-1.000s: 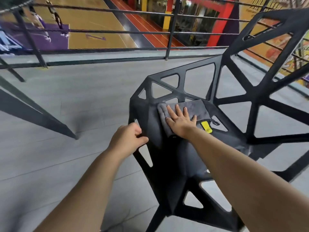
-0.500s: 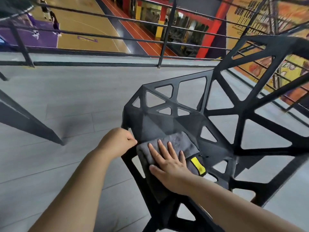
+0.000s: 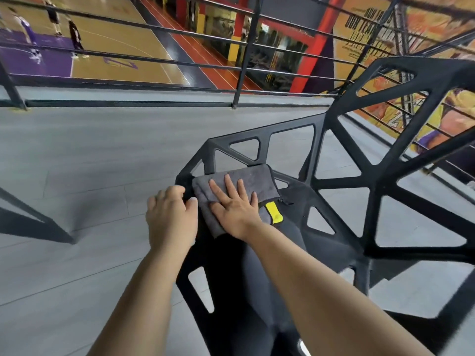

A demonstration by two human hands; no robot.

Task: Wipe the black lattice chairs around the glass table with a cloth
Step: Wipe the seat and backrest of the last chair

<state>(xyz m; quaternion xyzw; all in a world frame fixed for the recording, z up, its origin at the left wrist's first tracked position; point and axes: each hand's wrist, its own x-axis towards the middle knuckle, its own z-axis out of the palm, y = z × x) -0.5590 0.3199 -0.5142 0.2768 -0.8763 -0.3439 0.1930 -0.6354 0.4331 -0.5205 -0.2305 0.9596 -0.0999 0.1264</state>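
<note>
Basically just the one head view here: mid-frame, the right hand (image 3: 236,209) lies flat with fingers straight and spread, pressing the grey cloth (image 3: 246,181) onto the front of the black lattice chair (image 3: 298,227) seat, which looks like a flat-palm wipe to cover more surface. Just left of it, the left hand (image 3: 172,217) has its fingers curled over the seat's edge, probably to stop the chair sliding under the push. As for writing, the cloth's yellow tag (image 3: 273,214) shows no readable print, and the wall lettering (image 3: 359,24) at upper right is too skewed to read.
</note>
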